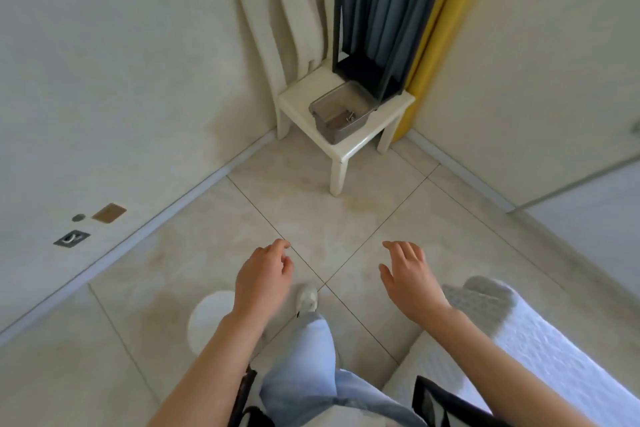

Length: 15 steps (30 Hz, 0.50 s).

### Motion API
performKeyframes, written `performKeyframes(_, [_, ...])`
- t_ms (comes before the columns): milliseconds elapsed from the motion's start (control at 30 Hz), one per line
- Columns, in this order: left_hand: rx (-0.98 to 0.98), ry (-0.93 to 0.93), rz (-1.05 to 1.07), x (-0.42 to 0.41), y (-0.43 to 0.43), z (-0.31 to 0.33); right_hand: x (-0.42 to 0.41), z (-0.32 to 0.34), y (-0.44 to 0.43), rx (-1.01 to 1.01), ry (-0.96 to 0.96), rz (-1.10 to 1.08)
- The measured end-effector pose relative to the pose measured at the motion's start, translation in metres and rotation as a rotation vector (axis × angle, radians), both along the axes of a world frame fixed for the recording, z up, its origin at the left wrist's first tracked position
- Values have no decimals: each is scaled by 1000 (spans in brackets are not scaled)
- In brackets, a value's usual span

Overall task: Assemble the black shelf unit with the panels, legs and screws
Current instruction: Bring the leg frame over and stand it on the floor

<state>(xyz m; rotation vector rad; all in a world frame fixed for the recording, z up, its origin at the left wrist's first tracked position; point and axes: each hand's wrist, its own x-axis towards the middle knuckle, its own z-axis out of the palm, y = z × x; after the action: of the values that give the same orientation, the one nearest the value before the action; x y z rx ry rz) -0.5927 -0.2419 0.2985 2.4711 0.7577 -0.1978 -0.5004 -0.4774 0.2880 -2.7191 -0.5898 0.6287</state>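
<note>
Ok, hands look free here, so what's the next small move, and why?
Probably step toward the white chair and reach for the black shelf unit standing on its seat. The left hand and right hand are both open and hold nothing, well short of the chair. The metal container sits in front of the unit, so reach past it.
</note>
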Motion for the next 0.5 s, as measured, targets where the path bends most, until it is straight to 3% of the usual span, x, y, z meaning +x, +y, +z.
performKeyframes(500, [3, -24, -210, 275, 40, 11, 235, 29, 36, 36, -75, -191])
